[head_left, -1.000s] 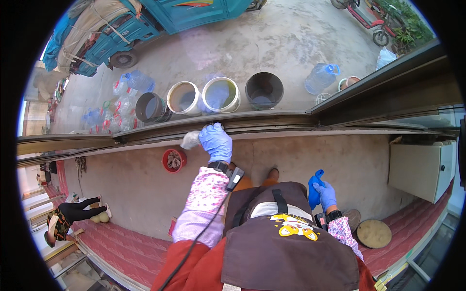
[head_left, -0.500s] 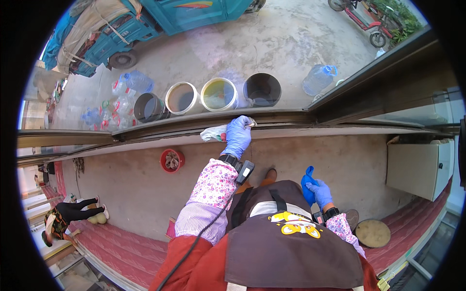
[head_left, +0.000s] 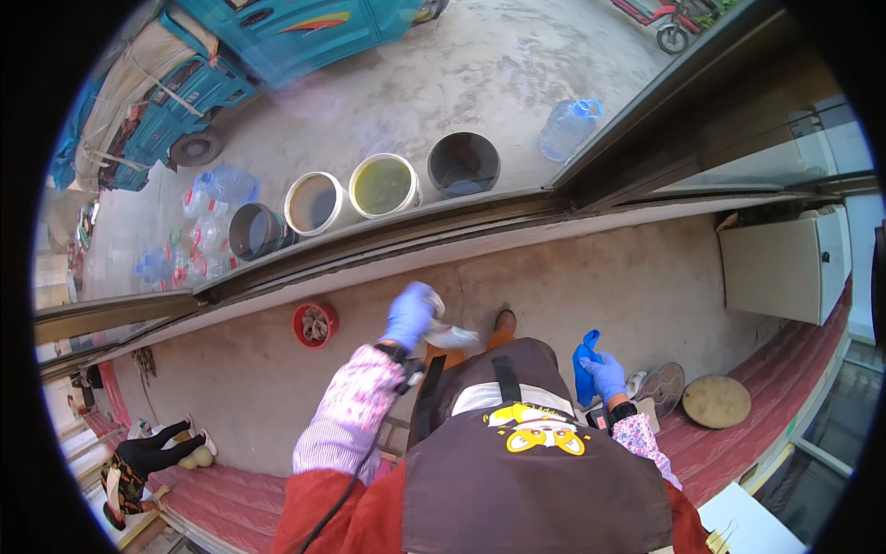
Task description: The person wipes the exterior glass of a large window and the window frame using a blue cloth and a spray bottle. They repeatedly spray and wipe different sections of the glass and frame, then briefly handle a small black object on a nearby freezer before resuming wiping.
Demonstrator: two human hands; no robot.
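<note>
My left hand, in a purple-blue glove, is closed on a whitish cloth that trails to the right, smeared by motion. It hovers below the window frame, apart from it, in front of my brown apron. My right hand, gloved the same way, grips a bunched blue cloth beside the apron's right side. The fingers of my left hand are partly blurred.
A red bucket with rags stands on the floor at left. Beyond the glass are open buckets, plastic bottles and a teal truck. At right sit a cream cabinet and a round stool. Another person bends at far left.
My left hand has come off the window frame with the whitish cloth and moved down and left toward my body. My right hand keeps the blue cloth. The view has turned slightly.
</note>
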